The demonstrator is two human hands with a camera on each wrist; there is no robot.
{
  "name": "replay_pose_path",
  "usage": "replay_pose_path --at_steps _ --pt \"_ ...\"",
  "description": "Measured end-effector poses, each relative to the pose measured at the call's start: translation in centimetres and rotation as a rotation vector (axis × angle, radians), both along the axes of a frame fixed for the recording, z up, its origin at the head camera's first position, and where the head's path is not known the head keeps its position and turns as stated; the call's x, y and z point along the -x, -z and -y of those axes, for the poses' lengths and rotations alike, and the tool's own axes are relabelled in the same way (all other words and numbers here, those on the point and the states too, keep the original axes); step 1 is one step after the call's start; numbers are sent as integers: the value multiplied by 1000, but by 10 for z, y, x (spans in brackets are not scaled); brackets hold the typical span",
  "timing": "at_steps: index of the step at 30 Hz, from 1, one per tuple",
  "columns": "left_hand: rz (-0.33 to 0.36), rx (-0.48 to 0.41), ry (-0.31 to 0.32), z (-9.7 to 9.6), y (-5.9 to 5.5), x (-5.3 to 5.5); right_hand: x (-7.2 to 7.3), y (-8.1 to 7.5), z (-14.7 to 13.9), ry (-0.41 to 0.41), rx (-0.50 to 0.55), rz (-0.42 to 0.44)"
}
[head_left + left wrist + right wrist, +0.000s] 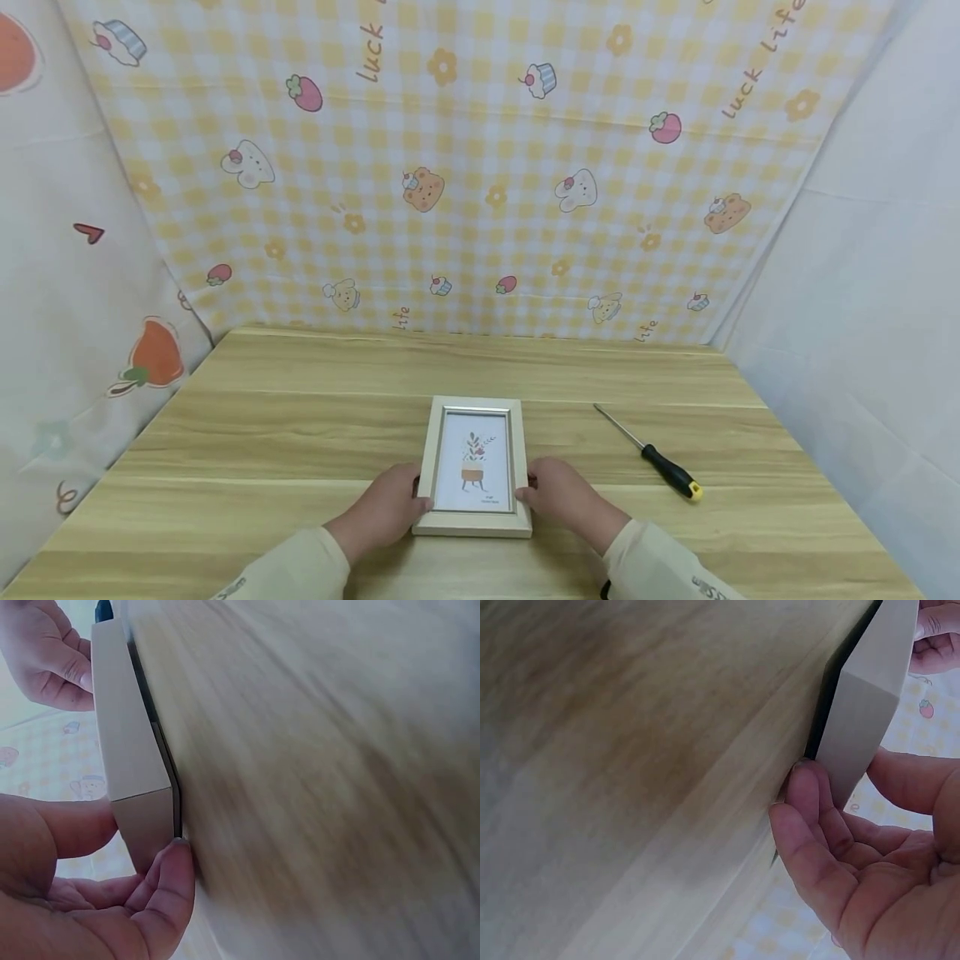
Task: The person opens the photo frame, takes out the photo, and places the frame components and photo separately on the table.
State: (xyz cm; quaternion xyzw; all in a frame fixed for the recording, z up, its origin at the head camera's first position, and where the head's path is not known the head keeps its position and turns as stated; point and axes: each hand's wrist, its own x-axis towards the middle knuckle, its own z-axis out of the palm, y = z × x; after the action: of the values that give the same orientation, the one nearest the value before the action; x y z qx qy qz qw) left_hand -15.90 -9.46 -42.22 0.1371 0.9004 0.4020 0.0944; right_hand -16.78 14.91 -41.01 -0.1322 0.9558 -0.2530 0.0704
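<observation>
A cream picture frame (472, 524) with a silver inner edge faces up at the middle of the table, around a print of a potted plant. My left hand (386, 504) grips its left side, thumb on the front face. On the opposite side my right hand (566, 500) holds it the same way, thumb on the border. Seen from the left wrist, the frame's side (131, 727) has a dark backing, and fingertips (176, 862) curl at that lower edge. In the right wrist view the fingers (810, 847) also bend under the frame's edge (859, 712).
To the right lies a screwdriver (667, 471) with a black and yellow handle, its shaft pointing away to the left. The wooden table (300, 433) meets a yellow checked cloth (480, 233) at the back. White cloths hang on both sides.
</observation>
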Motion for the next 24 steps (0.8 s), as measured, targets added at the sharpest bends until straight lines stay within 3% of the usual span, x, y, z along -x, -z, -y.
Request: replay_pose_path --at_steps 8,13,17,24 --pt "-1 18 -45 -2 -1 1 1 -5 0 8 4 15" --pt "-26 19 -45 -3 -7 0 2 -10 0 13 4 8" --pt "-4 -14 -53 -4 -15 -1 5 -14 0 18 11 15" --pt "17 -11 -86 -6 -22 9 14 -20 2 19 -7 -17"
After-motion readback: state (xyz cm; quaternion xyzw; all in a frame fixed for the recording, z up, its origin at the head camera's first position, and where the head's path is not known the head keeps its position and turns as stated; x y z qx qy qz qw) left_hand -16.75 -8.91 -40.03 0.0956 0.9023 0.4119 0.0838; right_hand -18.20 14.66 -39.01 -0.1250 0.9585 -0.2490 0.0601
